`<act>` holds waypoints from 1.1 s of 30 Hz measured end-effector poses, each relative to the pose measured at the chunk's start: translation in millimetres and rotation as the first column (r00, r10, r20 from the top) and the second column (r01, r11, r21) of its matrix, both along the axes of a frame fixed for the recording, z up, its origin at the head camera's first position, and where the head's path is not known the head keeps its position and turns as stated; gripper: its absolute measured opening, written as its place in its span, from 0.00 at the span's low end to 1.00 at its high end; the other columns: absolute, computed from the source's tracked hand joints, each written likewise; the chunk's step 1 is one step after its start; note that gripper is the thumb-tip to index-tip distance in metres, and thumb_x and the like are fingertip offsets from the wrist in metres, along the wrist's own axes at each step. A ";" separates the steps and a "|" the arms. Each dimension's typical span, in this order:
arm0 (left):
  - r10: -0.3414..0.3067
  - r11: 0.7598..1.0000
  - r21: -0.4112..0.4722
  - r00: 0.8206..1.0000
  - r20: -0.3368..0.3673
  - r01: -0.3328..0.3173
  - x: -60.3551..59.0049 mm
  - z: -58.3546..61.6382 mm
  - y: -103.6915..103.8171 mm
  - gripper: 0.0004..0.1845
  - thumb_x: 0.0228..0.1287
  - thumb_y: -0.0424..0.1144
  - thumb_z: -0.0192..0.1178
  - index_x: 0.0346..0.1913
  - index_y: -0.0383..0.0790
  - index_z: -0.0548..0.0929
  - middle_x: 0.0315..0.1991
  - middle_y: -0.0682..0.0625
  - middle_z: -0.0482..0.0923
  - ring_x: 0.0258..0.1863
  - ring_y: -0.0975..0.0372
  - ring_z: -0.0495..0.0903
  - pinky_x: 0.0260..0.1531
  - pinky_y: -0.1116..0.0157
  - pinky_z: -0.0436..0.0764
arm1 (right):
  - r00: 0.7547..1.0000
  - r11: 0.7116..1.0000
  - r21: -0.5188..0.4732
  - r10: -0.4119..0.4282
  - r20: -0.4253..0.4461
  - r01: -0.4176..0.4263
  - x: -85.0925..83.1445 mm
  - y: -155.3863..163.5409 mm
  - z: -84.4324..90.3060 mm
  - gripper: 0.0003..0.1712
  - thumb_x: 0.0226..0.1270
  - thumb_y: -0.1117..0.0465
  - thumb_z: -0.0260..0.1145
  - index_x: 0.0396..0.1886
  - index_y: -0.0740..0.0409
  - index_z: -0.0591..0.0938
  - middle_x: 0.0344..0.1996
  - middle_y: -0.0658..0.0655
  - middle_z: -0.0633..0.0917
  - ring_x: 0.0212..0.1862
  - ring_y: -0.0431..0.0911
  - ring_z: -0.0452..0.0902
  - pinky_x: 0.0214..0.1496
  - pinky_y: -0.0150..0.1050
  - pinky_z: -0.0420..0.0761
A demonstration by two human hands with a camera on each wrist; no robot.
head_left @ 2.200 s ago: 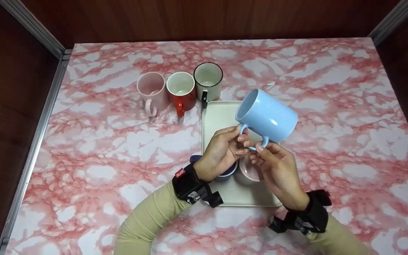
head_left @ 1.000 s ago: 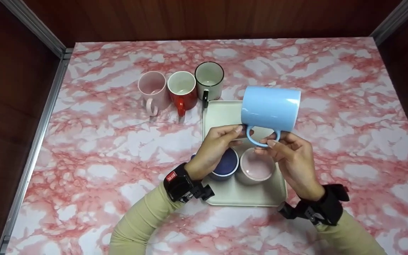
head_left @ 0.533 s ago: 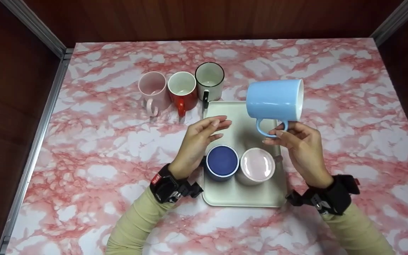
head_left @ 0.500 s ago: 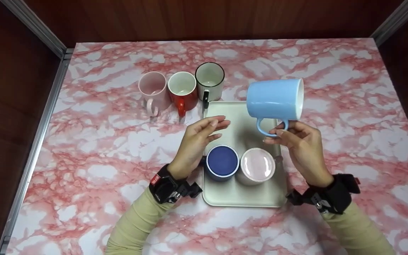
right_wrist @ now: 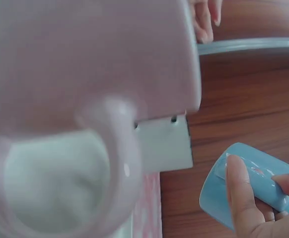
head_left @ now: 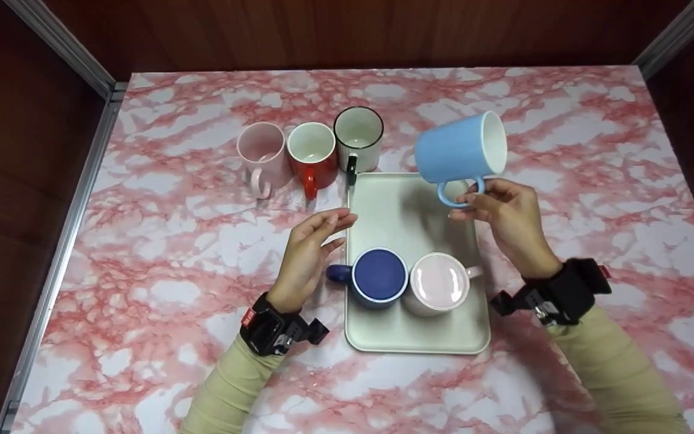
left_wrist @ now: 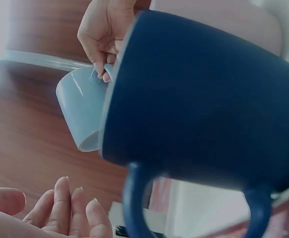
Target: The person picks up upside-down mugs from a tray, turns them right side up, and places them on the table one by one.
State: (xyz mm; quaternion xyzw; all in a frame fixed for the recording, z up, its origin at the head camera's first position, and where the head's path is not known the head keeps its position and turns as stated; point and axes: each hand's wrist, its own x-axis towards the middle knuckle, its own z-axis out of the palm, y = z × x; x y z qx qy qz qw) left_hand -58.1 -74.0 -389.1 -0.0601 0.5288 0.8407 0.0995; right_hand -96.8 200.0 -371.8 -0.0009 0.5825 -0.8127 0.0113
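My right hand pinches the handle of a light blue mug, raised over the far right part of the cream tray. The mug lies sideways in the air, handle down, its white inside facing right. Beside the tray's left edge, my left hand has loosely extended fingers and holds nothing. Nearest to it on the tray is a dark blue mug, handle pointing left. A pale pink mug stands right of that one, handle to the right. Both show a flat disc ringed by a paler edge.
Behind the tray's left corner stand three upright mugs in a row: pink, red with a white inside, and white with a black rim and handle. A dark wooden wall rises behind the marbled table.
My left hand has let go of the light blue mug's handle and drawn left. My right hand has turned the mug so its opening moved from left to right, and carried it farther back.
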 end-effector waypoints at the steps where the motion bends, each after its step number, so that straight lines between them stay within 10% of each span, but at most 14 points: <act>1: 0.006 1.000 -0.009 1.000 0.008 -0.006 0.5 -1.4 -1.5 0.14 0.68 0.33 0.47 0.51 0.26 0.74 0.45 0.42 0.79 0.51 0.54 0.73 0.52 0.54 0.66 | 1.000 1.000 0.005 0.008 0.006 -0.008 -3.5 0.5 -0.6 0.04 0.56 0.81 0.57 0.32 0.81 0.74 0.28 0.66 0.79 0.31 0.54 0.80 0.35 0.48 0.80; 11: 0.093 0.996 -0.010 0.995 0.038 -0.092 1.0 -13.4 -20.1 0.13 0.68 0.32 0.47 0.50 0.27 0.73 0.48 0.38 0.77 0.53 0.52 0.71 0.53 0.52 0.62 | 0.994 0.994 0.057 0.086 0.069 -0.090 -43.0 9.1 -23.6 0.07 0.55 0.80 0.58 0.35 0.80 0.75 0.27 0.65 0.78 0.29 0.53 0.81 0.33 0.43 0.81; 17: 0.138 0.990 -0.009 0.988 0.070 -0.138 1.7 -19.8 -31.1 0.15 0.69 0.33 0.47 0.53 0.27 0.71 0.47 0.42 0.78 0.53 0.52 0.71 0.52 0.54 0.62 | 0.989 0.982 0.178 0.036 0.146 -0.062 -54.4 -4.9 -8.3 0.11 0.56 0.81 0.56 0.39 0.86 0.71 0.28 0.66 0.78 0.27 0.52 0.81 0.30 0.41 0.81; 33: 0.163 0.987 -0.016 0.980 0.111 -0.162 4.9 -30.7 -33.1 0.11 0.69 0.32 0.46 0.48 0.29 0.74 0.43 0.43 0.77 0.53 0.49 0.69 0.49 0.55 0.64 | 0.987 0.822 0.561 0.006 0.163 -0.097 -94.7 -32.5 -10.9 0.08 0.55 0.78 0.56 0.34 0.83 0.75 0.21 0.62 0.80 0.16 0.45 0.78 0.20 0.38 0.80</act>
